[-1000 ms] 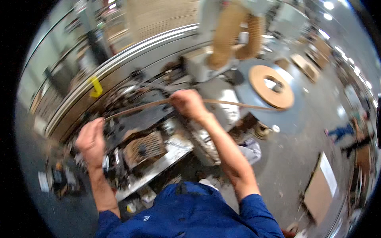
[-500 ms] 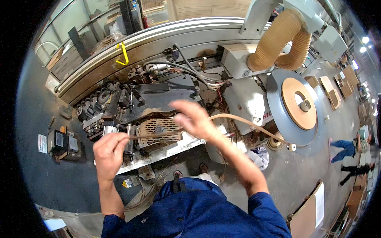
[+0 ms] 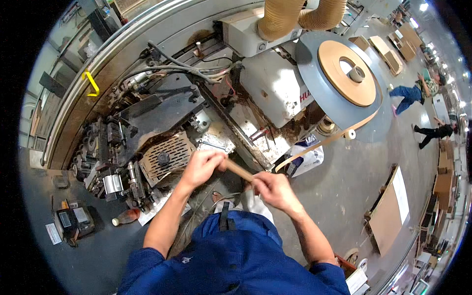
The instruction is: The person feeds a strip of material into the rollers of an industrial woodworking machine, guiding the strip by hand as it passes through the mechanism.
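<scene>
1. In front of the body, between the two hands, a short stretch of tan strip (image 3: 240,170) is held taut, slanting down toward the right.
2. The strip is pinched in the left hand (image 3: 202,168), whose fingers are curled closed around it; this hand is placed just beyond the near edge of the slotted plate (image 3: 179,147), on which a black knob (image 3: 163,158) is mounted.
3. The strip is also gripped in the right hand (image 3: 276,191), with the thumb laid along it and the fingers folded.
4. Beyond the right hand, the strip is bent into a loop and carried up to the right, across a white and dark blue bag (image 3: 309,158) and near a small white roller (image 3: 350,134), to the rim of a large grey-blue disc (image 3: 312,86).
5. On the disc, a tan roll (image 3: 334,73) is seated, with a grey hub (image 3: 357,73) showing in its opening.
6. At the left, a dark machine plate (image 3: 157,105) is flanked by metal parts; on the floor nearby, a bottle (image 3: 126,217) is seen lying on its side beside a black device (image 3: 73,221).
7. At the upper right, two people are seen, well apart from the hands.
</scene>
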The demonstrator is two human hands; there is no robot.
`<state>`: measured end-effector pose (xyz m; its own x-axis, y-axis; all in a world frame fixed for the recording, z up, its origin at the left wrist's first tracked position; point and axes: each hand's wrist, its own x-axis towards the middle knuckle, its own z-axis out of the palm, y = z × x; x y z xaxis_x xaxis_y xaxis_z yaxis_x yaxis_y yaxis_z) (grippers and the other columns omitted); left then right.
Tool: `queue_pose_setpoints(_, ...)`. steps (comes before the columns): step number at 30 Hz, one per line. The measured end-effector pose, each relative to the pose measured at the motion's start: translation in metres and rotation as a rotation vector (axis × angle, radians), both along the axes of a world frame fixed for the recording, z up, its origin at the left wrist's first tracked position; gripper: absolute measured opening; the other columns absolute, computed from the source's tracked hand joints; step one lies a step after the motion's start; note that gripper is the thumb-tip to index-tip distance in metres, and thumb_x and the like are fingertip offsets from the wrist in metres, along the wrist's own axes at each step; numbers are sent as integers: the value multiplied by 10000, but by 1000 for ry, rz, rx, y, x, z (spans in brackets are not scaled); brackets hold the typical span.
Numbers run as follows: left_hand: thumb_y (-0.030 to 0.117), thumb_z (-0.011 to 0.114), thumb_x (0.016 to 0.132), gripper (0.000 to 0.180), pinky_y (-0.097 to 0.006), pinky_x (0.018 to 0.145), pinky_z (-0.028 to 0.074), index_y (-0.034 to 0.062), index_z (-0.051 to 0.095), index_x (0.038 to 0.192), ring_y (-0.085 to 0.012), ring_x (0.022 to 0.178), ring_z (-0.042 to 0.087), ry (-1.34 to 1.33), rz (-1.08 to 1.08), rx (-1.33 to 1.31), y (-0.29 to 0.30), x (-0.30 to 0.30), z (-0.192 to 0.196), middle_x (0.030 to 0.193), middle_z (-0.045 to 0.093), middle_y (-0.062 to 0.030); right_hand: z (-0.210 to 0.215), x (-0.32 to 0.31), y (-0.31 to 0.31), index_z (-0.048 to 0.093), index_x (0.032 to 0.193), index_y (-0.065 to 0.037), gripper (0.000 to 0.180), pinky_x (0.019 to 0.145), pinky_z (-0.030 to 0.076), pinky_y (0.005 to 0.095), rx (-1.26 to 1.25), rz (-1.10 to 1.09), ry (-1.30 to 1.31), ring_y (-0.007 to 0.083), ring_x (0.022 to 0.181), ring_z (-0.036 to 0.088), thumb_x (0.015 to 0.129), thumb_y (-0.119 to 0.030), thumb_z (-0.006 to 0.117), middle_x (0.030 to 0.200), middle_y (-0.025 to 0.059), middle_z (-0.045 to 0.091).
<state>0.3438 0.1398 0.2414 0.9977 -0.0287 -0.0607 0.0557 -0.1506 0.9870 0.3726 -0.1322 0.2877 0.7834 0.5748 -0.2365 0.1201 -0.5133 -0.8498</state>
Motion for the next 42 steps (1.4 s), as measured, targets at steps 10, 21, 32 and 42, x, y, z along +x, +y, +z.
queue_pose_setpoints(10, 229, 687, 815, 236, -506, 807, 561, 74, 771, 972, -399, 879, 712, 229, -177, 1048, -122, 194, -228, 917, 733, -207, -49, 110, -82, 669, 924, 4, 226, 527, 499, 241, 297, -646, 389, 82, 581, 591, 1017, -199, 639, 715, 25, 671)
queue_pose_setpoints(21, 109, 706, 822, 298, -506, 866, 509, 36, 706, 1111, -385, 994, 682, 446, -318, 1148, -156, 257, -298, 1080, 661, -206, -94, 224, -88, 689, 1081, 21, 188, 554, 483, 244, 409, -641, 278, 70, 613, 602, 995, -113, 589, 769, 7, 659)
queue_pose_setpoints(32, -76, 551, 947, 433, -363, 733, 589, 85, 548, 1349, -221, 879, 733, 500, 48, -151, -111, 186, -129, 1019, 711, -159, -125, 320, -42, 756, 1021, 57, 246, 591, 560, 296, 147, -598, 63, 140, 620, 691, 907, -158, 718, 794, 96, 750)
queue_pose_setpoints(42, 58, 609, 1005, 130, -376, 817, 620, 36, 521, 1099, -262, 969, 724, 452, 9, -703, -91, 177, -50, 1150, 674, -243, -146, 349, -30, 772, 939, -55, 225, 747, 565, 382, -108, -565, -52, 247, 773, 741, 828, -251, 773, 779, 104, 754)
